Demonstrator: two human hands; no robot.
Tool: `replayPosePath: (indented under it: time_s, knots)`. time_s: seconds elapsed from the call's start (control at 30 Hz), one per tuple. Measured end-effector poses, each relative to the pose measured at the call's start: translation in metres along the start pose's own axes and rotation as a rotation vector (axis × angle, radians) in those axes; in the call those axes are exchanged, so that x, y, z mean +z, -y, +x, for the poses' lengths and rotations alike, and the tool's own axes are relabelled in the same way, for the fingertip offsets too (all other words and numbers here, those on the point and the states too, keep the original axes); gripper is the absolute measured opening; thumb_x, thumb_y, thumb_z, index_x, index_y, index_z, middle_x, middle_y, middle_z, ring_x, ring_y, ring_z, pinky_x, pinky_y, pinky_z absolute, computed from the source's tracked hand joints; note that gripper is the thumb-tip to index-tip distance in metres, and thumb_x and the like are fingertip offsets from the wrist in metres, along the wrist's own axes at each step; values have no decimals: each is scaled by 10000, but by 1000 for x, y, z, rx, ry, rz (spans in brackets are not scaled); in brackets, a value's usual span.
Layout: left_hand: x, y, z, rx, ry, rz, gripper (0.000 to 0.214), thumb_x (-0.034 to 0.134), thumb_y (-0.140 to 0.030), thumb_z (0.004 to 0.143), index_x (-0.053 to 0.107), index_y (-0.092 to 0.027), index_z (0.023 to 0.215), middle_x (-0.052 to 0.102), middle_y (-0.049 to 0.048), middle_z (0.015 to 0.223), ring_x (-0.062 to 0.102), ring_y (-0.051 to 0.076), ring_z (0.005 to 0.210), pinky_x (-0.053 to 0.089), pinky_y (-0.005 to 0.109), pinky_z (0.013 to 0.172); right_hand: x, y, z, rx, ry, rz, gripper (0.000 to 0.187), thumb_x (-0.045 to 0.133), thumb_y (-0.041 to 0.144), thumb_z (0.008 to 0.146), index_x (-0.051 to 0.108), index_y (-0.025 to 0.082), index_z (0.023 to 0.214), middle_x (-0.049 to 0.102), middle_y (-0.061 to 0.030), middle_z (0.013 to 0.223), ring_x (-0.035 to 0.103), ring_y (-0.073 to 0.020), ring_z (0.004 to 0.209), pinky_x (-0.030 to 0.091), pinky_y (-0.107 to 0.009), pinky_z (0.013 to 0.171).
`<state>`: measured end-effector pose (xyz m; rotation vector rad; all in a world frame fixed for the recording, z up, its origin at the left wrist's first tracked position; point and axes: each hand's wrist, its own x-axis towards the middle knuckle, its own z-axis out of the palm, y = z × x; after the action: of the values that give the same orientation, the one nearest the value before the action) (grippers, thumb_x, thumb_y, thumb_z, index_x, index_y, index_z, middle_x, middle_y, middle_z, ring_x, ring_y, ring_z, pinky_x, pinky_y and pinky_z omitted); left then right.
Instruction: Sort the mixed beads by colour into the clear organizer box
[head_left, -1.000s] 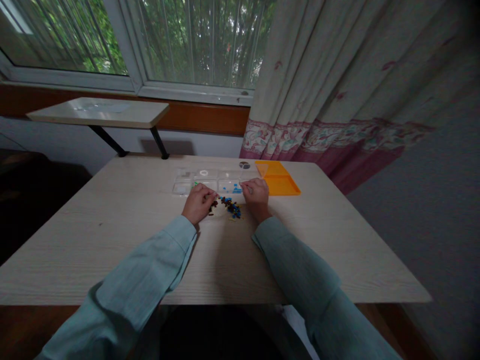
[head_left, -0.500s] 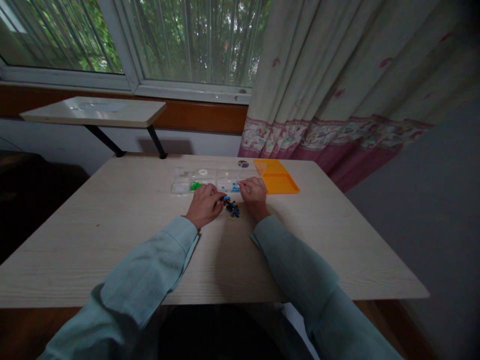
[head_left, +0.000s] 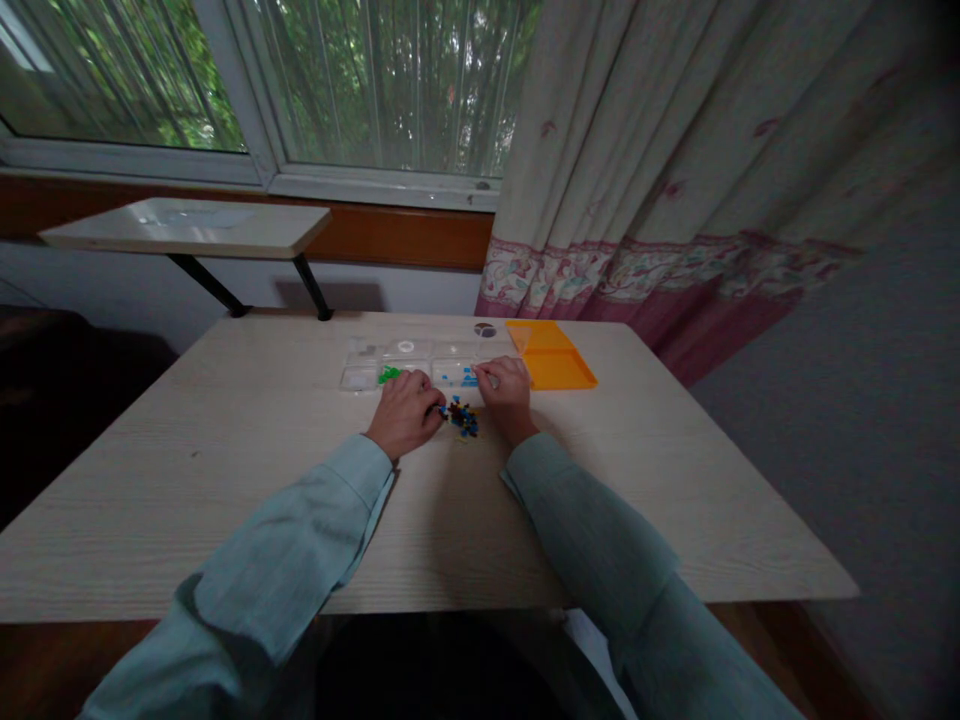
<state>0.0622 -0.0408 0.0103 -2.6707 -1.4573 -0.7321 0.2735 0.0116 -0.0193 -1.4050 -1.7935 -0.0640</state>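
Note:
My left hand rests at the left edge of a small pile of mixed toy pieces, blue, dark and yellow. Its thumb and forefinger are closed together beside the pile; what lies between them is too small to name. Over the right part of a clear plastic compartment box is my right hand, fingers curled in a pinch, their contents hidden. Green pieces lie in one compartment, partly behind my left hand. Blue pieces are in the compartment by my right fingertips.
A yellow-orange open case lies right of the clear box. Behind the box is a dark round mark or disc. A raised white shelf on black legs stands at the table's back left. Curtains hang behind.
My left thumb and forefinger have closed together and drawn slightly left from the pile, whose pieces have shifted a little. My right hand has stayed nearly in place over the box.

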Motion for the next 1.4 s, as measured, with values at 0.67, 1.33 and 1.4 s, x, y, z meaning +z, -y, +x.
replayPosePath:
  time_s: [0.67,1.33,1.4]
  knots:
    - [1,5,-2,-15,-29,-49,179,569,-257,827,695,-242,952,541,79,984,474,254,970,360,427,834,0,-1,-1,-14,-14,24,250,533,369,907,720,217,838,669,-52,831,535,-207,854,372,-351,828]
    - [-3,4,-3,-29,-32,13,125,585,-246,796,672,-221,881,557,85,942,484,267,944,357,438,809,-1,1,-1,-44,-17,21,274,521,379,915,713,205,826,660,-49,811,536,-197,840,376,-343,827]
    - [-4,3,-3,-29,-35,20,125,579,-259,809,672,-218,882,557,85,942,484,266,938,357,441,805,-2,2,-2,-43,-17,26,273,522,380,915,713,206,828,664,-49,815,536,-199,845,376,-344,826]
